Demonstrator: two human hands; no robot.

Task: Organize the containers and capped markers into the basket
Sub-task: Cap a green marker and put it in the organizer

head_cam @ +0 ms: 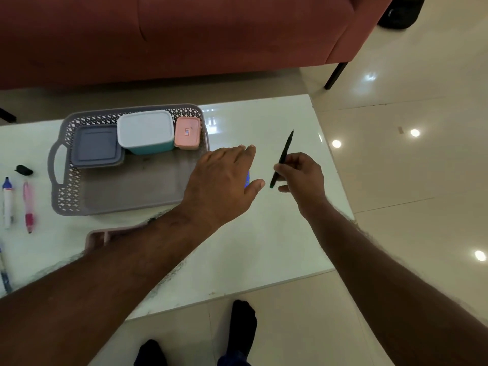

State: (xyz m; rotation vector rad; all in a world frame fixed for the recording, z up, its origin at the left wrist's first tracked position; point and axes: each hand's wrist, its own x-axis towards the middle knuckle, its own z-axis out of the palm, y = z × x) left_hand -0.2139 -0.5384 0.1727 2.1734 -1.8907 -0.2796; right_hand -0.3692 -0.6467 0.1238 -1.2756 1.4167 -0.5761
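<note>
Three lidded containers, grey (95, 147), teal (144, 132) and pink (187, 133), line the far wall of a grey lattice plastic basket (63, 192) on the glossy white table (264, 239), while the right hand (302, 178) pinches a slim black marker (282, 158), seemingly capped, beside the basket, and the left hand (224, 180) hovers flat, fingers spread.

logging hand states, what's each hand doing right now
Left hand: open, fingers extended, holding nothing.
Right hand: gripping a thin black pen.

White table (264, 247) under basket (63, 199), markers (8, 202)
</note>
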